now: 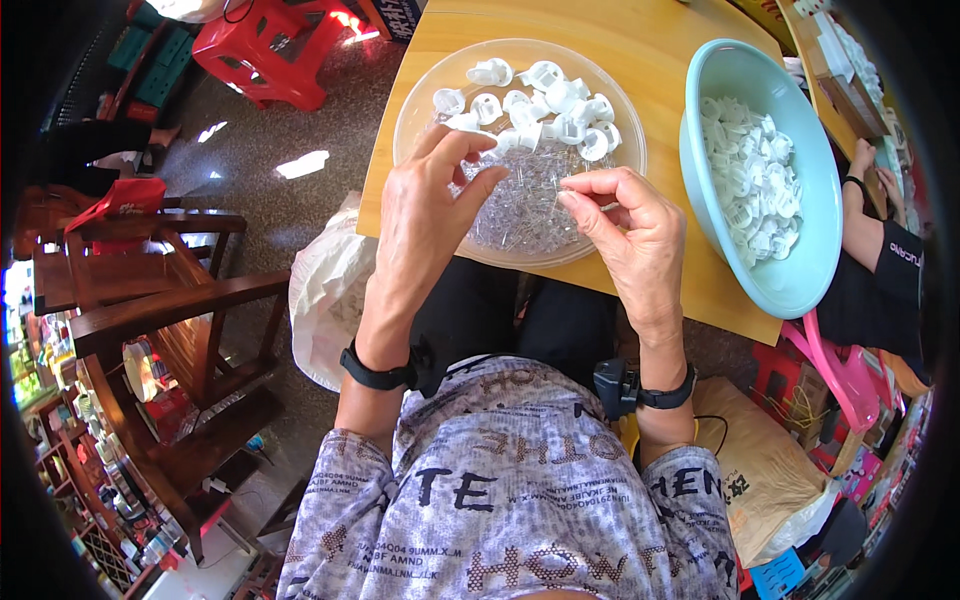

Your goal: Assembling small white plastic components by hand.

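Observation:
A round clear plastic tray [402, 120] lies on the table in front of me. Small white plastic fittings [560, 97] are heaped in its far half, and many thin transparent plastic pieces [515, 215] fill the near half. Over the tray's left side hovers my left hand [425, 200], thumb and forefinger apart, fingertips close to the white fittings; I see nothing held in it. My right hand [635, 225] is above the tray's right side with thumb and forefinger pinched together. Whatever is between those fingertips is too small to make out.
On the right a light blue basin [825, 210] holds many white fittings [750, 185]. Both containers are on a yellow wooden table [660, 30]. A white sack [325, 290] hangs left of my knees. Wooden chair [180, 310] and red stool [270, 50] stand left; another person's arm [862, 225] is at far right.

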### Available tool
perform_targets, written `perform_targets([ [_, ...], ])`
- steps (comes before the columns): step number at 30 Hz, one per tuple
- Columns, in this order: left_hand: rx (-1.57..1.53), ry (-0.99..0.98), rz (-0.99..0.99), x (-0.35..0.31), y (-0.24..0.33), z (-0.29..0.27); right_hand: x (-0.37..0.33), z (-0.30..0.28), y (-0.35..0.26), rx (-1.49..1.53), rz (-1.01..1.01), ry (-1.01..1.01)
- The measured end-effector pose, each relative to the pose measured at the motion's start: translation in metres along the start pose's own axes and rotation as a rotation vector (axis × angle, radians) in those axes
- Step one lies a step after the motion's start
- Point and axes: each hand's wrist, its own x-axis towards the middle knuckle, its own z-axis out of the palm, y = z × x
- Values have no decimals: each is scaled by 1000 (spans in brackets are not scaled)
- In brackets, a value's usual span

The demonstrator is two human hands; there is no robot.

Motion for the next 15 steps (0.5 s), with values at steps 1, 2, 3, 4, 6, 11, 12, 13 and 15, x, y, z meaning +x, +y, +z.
perform_targets([
  [1, 1, 2, 1, 2, -3, 3, -1, 1, 0, 33, 10, 16],
  [2, 43, 16, -5, 4, -5, 8, -1, 3, -1, 67, 20, 32],
  [3, 84, 26, -8, 6, -8, 11, -1, 5, -2, 67, 20, 37],
  [4, 84, 23, -3, 7, -11, 12, -1, 7, -4, 76, 13, 22],
  [6, 41, 39, 3, 7, -16, 13, -2, 8, -4, 84, 6, 12],
  [11, -292, 73, -111, 1, -17, 8, -5, 8, -2, 135, 13, 46],
  [12, -608, 21, -216, -2, -16, 5, -6, 9, -3, 140, 8, 44],
  [13, -924, -34, -320, -6, -15, 3, -6, 10, -5, 132, -32, 66],
  [15, -1053, -75, -327, -12, -15, 2, -6, 12, -7, 127, -74, 87],
])
